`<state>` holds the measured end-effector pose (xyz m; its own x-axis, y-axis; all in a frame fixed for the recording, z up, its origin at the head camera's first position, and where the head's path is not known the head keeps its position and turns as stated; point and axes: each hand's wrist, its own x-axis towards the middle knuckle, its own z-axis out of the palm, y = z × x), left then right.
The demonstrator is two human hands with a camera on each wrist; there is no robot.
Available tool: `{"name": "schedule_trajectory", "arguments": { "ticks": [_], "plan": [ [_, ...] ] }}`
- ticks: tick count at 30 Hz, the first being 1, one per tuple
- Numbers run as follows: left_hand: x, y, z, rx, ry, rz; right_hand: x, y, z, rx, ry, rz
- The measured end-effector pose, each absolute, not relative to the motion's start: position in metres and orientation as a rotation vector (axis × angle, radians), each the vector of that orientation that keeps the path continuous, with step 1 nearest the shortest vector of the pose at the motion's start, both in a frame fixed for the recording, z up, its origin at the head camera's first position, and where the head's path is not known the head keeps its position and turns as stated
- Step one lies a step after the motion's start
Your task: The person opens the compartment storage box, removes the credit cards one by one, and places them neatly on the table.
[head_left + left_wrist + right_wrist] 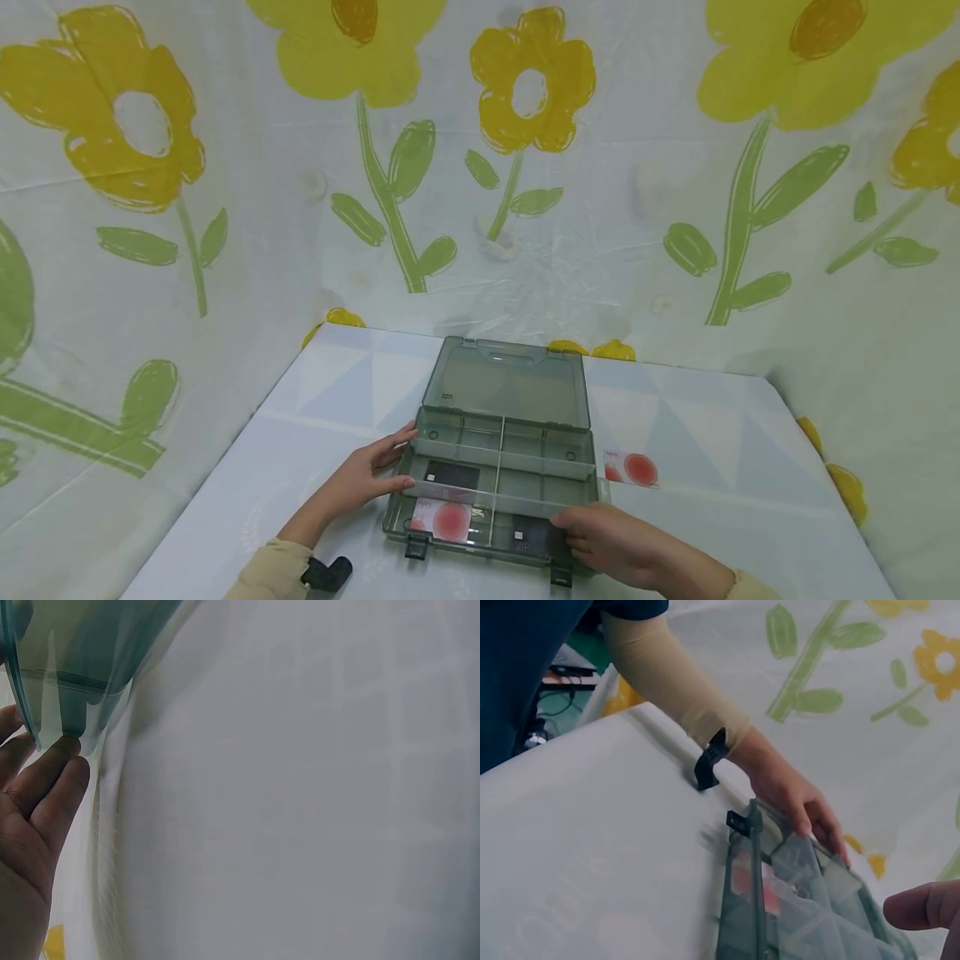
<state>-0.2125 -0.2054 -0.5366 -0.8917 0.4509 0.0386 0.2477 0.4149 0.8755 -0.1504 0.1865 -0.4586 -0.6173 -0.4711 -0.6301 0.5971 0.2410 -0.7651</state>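
A translucent grey-green compartment box [495, 504] lies on the table with its lid [513, 379] swung back. My left hand [367, 477] touches its left side, thumb near the rim; the left wrist view shows the extended fingers [56, 791] against the plastic. At the front right compartment, my right hand [618, 542] pinches the right end of a black card [528, 533], with the fingertips partly hidden. Only the right thumb [922, 906] shows in the right wrist view. A red-and-white card [442, 520] lies front left, and another black card [452, 475] sits in the middle left compartment.
Another red-and-white card [632, 469] lies on the table right of the box. Two dark latches [416, 547] stick out at the box's front. A flower-printed cloth [585, 233] hangs behind the table and along both sides.
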Motion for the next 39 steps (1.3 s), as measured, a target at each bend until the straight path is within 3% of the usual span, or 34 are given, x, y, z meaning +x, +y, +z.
{"name": "schedule_trajectory", "arguments": {
  "ticks": [39],
  "plan": [
    [-0.214, -0.207, -0.54, 0.65, 2.441, 1.504, -0.153, 0.193, -0.461, 0.029, 1.634, -1.521]
  ]
}}
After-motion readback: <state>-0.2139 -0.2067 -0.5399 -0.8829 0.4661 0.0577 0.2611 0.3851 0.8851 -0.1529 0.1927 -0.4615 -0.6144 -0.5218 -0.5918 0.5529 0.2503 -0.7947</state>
